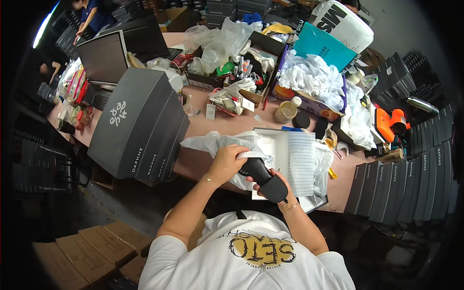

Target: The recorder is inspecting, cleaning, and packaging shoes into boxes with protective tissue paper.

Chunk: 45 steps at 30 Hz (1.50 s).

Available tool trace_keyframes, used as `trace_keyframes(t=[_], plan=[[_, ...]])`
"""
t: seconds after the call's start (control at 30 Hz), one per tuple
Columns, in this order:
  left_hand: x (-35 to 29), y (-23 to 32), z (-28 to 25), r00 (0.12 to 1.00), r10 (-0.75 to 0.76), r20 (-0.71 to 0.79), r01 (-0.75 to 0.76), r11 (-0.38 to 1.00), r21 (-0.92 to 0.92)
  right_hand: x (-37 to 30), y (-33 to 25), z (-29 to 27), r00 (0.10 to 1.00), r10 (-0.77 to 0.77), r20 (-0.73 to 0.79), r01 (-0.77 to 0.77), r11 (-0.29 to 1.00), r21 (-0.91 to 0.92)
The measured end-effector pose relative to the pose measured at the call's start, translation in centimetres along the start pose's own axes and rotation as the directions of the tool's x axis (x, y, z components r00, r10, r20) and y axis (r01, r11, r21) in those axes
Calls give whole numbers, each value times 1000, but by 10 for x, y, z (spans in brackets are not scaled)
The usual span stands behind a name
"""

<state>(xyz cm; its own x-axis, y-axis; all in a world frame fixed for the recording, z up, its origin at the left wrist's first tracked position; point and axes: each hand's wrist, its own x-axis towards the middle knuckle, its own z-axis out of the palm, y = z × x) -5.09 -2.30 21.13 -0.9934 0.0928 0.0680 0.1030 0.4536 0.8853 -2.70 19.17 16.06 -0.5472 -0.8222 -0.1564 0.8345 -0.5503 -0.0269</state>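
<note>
Both hands clamp a black shoe (265,178): left hand (226,163) at its upper end, right hand (279,186) under its lower end; its long axis slants down-right.

A shoe (265,179) sits between both hands at the table's (203,164) near edge, over an open box (290,154). Stacked boxes (140,128) stand to its left, more boxes (415,179) right, a monitor (104,58) behind.

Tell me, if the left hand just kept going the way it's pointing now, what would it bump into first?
The left hand points right and a little away, gripping the black shoe. Going on, it would probably first meet the open white shoe box with ribbed foam sheet, though depth is hard to judge.
</note>
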Motion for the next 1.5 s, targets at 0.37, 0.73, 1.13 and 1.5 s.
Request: trace_keyframes(t=[0.37, 0.73, 1.13, 1.5], plan=[[-34, 70, 46, 830, 555, 45, -555, 832, -17, 63, -3, 22, 714, -607, -348, 304, 717, -628], [-73, 53, 60, 809, 509, 295, -454, 859, -237, 9, 4, 5, 747, -576, -331, 249, 704, -665], [-64, -54, -13, 755, -612, -237, -73, 280, -957, 58, 70, 28, 960, -120, 254, 166, -490, -856], [-111, -18, 50, 972, 125, -201, -160, 972, -170, 51, 21, 40, 871, -431, -234, 234, 785, -573]])
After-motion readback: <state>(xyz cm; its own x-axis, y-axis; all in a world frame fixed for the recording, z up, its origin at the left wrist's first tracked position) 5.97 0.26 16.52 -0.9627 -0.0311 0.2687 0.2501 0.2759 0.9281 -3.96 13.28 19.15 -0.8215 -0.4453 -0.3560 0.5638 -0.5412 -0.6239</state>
